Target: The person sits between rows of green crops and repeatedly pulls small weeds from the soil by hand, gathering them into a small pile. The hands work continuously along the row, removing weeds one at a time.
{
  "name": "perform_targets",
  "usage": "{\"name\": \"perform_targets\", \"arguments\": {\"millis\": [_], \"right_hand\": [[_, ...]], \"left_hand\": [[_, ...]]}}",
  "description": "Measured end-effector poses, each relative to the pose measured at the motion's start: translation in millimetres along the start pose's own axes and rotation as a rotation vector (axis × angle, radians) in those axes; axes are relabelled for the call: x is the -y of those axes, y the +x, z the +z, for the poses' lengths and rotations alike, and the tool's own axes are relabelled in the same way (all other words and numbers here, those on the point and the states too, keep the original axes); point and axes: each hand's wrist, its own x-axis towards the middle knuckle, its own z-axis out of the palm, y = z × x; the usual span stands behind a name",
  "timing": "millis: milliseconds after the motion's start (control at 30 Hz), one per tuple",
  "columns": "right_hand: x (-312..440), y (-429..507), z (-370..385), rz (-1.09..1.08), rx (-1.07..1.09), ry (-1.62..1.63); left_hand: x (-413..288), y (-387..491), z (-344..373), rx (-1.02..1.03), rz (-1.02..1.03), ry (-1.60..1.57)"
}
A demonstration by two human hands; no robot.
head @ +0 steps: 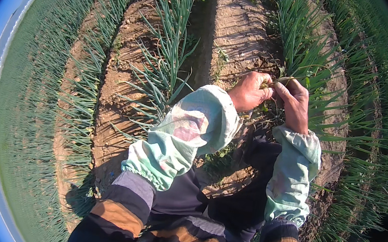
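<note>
My left hand [251, 91] is closed around a small bunch of thin, yellowish-green plant stems [265, 85]. Close beside it, my right hand [296, 103] pinches the same stems between thumb and fingers, and the fingertips of both hands nearly meet. A long thin stalk [313, 67] curves away to the upper right above my right hand. Whether the stems are still rooted cannot be told. Both hands are above the edge of a row of green onion plants [293, 35]. Pale green cloth sleeve covers [189, 131] reach down to both wrists.
Another green onion row [172, 37] runs along my left. Between the rows lies a bare soil ridge [240, 20] with a small weed [220, 64] on it. Loose uprooted weeds [222, 159] lie by my dark-trousered legs [181, 192]. More onion rows spread to both sides.
</note>
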Motion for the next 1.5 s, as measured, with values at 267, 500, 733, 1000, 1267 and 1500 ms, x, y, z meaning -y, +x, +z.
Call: {"name": "perform_targets", "arguments": {"millis": [267,500,733,1000,1267,1500], "right_hand": [[-8,2,-2,-0.014,-0.022,0.195],[-11,1,-1,0.029,-0.082,0.349],[-2,-2,-12,0.015,-0.162,0.249],[-3,-8,-4,0.17,0.394,-0.611],[-3,-5,4,0.021,-0.016,-0.3],[2,-4,8,-0.04,0.13,-0.181]], "left_hand": [[13,-2,3,-0.012,-0.002,-0.15],[12,-5,-2,0.037,0.015,-0.103],[5,-1,2,-0.109,-0.029,-0.025],[-8,0,-12,-0.238,-0.063,0.302],[-26,-15,8,-0.227,-0.021,0.53],[-25,-5,5,-0.137,-0.088,0.364]]}}
